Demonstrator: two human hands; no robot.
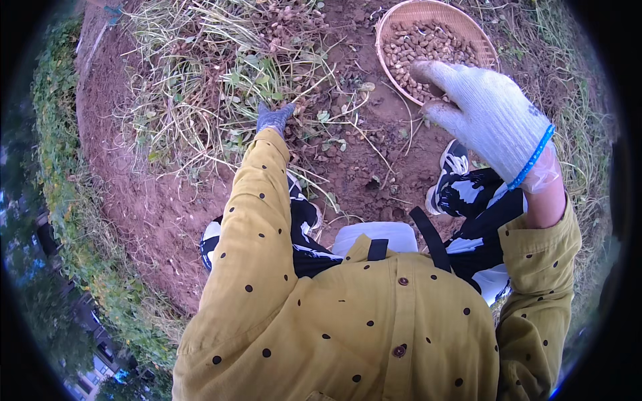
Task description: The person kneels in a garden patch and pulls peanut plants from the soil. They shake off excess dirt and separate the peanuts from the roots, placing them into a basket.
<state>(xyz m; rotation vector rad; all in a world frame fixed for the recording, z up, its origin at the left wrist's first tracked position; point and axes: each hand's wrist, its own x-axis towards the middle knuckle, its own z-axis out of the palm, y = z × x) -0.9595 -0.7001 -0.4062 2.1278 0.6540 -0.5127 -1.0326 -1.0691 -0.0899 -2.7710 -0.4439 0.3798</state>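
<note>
My left hand [274,118], in a dark greyish glove, reaches to the near edge of a heap of pulled peanut plants [190,100]. Its fingertips are among stems and leaves, so whether it grips any is hidden. Clusters of peanut pods [283,25] show on the roots at the heap's far side. My right hand [476,103] wears a white knit glove with a blue cuff and soiled fingertips. Thumb and fingers are apart, with nothing seen between them. It hovers over the near right side of a round woven basket [484,40] holding many loose peanut pods [426,42].
Reddish-brown soil [371,135] with scattered stems lies between my shoes. My right shoe [449,170] stands just below the basket. A white padded seat [373,236] with black straps is under me. Grass and dry vines [582,140] border the right; a green hedge-like strip [65,200] the left.
</note>
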